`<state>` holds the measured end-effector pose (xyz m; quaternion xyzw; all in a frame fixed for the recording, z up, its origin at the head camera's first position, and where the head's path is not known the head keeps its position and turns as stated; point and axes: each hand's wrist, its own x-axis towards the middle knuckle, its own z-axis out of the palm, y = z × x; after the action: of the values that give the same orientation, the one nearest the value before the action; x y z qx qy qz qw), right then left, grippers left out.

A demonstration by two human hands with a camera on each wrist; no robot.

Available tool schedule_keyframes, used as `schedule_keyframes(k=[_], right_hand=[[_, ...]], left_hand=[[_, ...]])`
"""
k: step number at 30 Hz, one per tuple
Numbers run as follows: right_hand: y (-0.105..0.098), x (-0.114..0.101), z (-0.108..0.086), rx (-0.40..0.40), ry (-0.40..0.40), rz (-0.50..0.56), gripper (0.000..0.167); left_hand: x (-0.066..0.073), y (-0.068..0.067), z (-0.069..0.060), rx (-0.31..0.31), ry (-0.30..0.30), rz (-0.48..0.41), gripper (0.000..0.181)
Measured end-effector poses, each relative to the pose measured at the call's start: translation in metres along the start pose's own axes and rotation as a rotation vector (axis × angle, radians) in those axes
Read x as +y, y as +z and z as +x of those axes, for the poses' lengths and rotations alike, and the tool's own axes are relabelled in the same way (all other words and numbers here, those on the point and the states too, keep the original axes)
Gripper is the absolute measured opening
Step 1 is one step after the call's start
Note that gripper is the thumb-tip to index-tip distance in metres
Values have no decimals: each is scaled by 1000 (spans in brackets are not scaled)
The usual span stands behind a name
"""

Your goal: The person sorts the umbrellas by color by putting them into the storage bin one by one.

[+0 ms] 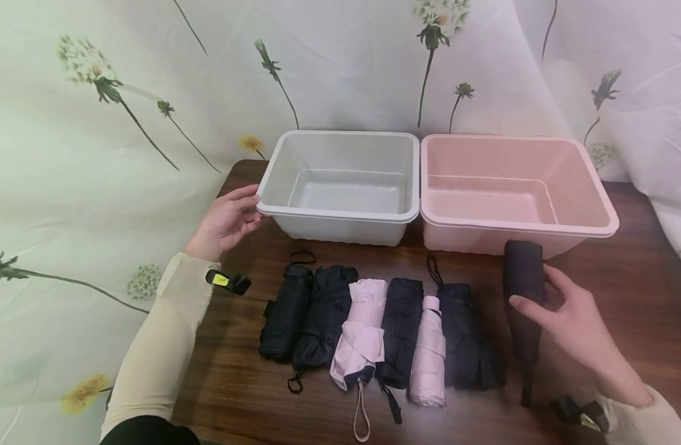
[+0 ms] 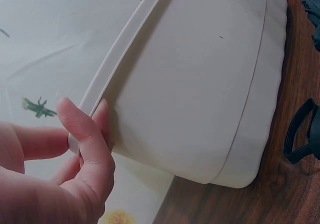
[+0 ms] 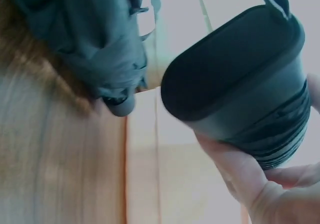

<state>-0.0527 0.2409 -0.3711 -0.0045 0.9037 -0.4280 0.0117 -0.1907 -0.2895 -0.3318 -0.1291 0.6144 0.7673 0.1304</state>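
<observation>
So, my right hand (image 1: 579, 318) is wrapped around a slim, folded black fabric umbrella (image 1: 524, 272), thumb on one side and fingers on the other. It's up off the dark brown wooden table (image 1: 630, 272), right of the row and in front of the pale pink rectangular plastic bin (image 1: 457, 238). My left hand (image 1: 229, 219) is pinching the rim of the white rectangular plastic bin (image 1: 340, 228) at its front left corner. The two bins sit side by side, nothing inside either. Nearer me there's a row of folded umbrellas, left to right: two black fabric ones (image 1: 287, 315), a pale pink one with a loop strap (image 1: 365, 315), another black, a slimmer pink, then one more black.
</observation>
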Motion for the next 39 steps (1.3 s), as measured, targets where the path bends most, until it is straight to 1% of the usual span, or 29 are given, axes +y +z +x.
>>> schedule_keyframes(k=[4,7,10,11,13,17,18,23,24,26,29,31,33,36,39], right_hand=[[-4,-2,1,40,-22,64,56],[-7,-4,3,62,-37,117,49],[-9,-6,4,60,-16,198,41],[-10,-6,5,54,-6,252,38],[-11,-7,6,35,11,405,34],[-11,-12,10,5,16,694,32],[-11,-13,11,-1,12,743,32],[-10,-24,16,-9,-25,900,34],[-10,-26,17,-5,-29,916,34],[-11,-31,19,16,-15,898,31],[-13,-39,23,63,27,799,26],[-13,-44,26,87,52,750,23],[-13,-49,29,109,57,730,21],[-11,-57,32,113,49,773,21],[-8,-64,36,102,12,834,22]], left_hand=[[0,0,2,2,9,17,48],[-1,-1,4,-3,11,14,46],[-1,-1,4,-4,11,12,45],[-1,-1,4,-3,11,14,45],[-1,-1,3,0,11,18,45],[-1,0,2,8,10,38,46],[-1,0,2,11,10,43,46],[-1,0,3,39,15,94,48],[-1,1,3,44,16,106,47],[-2,1,4,55,17,129,47],[-2,0,5,57,19,128,46],[-2,-1,4,48,19,95,45],[-2,-2,4,37,18,65,44],[-2,-2,5,36,15,37,43],[-3,-1,6,47,14,65,45]])
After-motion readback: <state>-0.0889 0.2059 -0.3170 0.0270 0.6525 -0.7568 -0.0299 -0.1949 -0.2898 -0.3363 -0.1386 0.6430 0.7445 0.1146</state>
